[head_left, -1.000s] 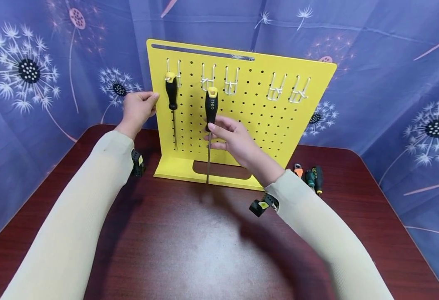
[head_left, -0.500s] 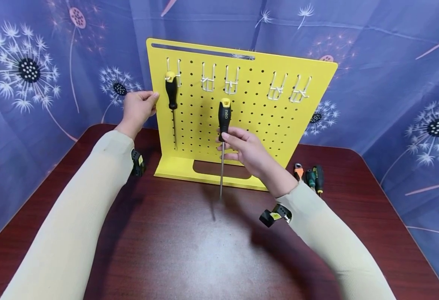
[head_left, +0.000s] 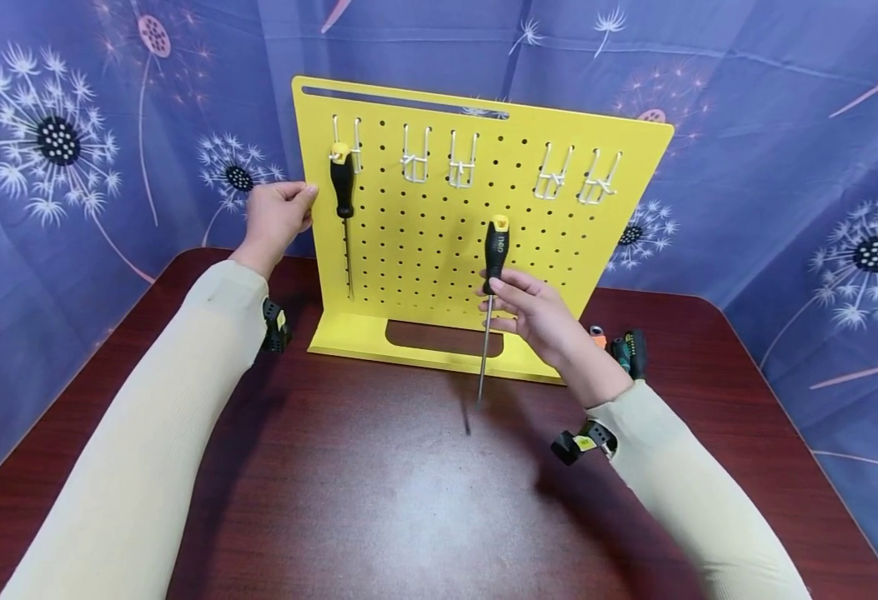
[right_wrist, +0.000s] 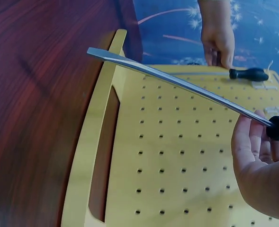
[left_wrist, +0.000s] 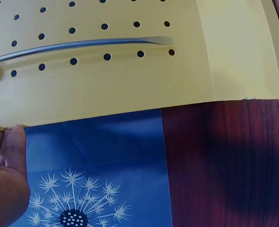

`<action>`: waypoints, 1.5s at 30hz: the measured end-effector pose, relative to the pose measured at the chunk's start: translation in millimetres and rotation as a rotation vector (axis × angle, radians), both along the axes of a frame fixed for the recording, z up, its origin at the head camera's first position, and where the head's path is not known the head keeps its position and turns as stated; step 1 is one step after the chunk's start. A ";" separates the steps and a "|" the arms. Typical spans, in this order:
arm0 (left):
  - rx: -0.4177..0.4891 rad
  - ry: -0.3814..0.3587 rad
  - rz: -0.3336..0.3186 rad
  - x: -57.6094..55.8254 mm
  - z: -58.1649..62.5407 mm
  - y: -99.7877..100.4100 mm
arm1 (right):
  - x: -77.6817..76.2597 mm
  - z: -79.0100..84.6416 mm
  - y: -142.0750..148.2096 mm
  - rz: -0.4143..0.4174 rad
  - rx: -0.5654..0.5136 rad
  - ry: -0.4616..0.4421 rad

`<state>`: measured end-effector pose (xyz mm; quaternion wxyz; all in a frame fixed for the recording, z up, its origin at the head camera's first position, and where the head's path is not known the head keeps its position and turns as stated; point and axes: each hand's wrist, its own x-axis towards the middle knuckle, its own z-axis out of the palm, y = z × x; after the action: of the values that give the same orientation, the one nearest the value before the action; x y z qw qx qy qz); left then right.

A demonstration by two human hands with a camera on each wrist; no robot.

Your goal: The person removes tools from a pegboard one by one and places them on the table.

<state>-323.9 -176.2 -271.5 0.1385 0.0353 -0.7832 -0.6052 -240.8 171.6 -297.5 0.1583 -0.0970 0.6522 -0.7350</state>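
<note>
My right hand (head_left: 539, 312) pinches a black-and-yellow screwdriver (head_left: 496, 250) low on its handle, in front of the pegboard. Its long shaft points down and its flat tip shows in the right wrist view. With thumb and fingers, my left hand (head_left: 277, 218) grips the left edge of the yellow pegboard (head_left: 423, 225). Beside that hand, a second black-and-yellow screwdriver (head_left: 343, 183) hangs upright from the leftmost white hook. In the left wrist view, that screwdriver's flat-tipped shaft (left_wrist: 106, 43) lies along the board, close to my left fingers (left_wrist: 15, 149).
Several more white wire hooks (head_left: 461, 171) line the board's upper part. Behind my right forearm, green-and-black tool handles (head_left: 635, 354) and an orange one (head_left: 598, 336) lie on the dark red wooden table (head_left: 378, 500). A blue dandelion-print curtain (head_left: 439, 50) stands behind.
My right hand has carried the screwdriver rightward and down, away from the middle hooks. My left hand keeps its place on the board's edge.
</note>
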 end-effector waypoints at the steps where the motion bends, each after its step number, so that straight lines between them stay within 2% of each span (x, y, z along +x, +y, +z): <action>1: 0.003 0.000 -0.001 -0.2 0.1 -0.1 | 0.0 -0.7 2.8 -0.010 0.000 -0.006; 9: 0.020 -0.008 -0.003 -0.1 1.2 0.9 | 1.3 -6.0 22.4 -0.048 0.006 -0.031; 19: 0.016 -0.007 -0.016 -0.9 0.1 0.4 | 5.8 -10.0 44.2 -0.101 -0.047 -0.056; 26: 0.006 -0.017 -0.005 -0.5 0.9 1.7 | 11.4 -9.8 62.4 -0.113 -0.055 -0.052; 34: -0.010 -0.030 -0.003 0.4 1.2 2.1 | 16.3 -10.2 86.1 -0.123 -0.122 -0.057; 45: 0.003 -0.032 -0.002 1.3 1.7 0.5 | 15.7 -11.6 128.5 -0.144 -0.152 -0.078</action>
<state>-322.6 -175.7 -269.9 0.1250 0.0445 -0.7844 -0.6059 -225.1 300.0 -309.1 0.1223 -0.0329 0.5931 -0.7951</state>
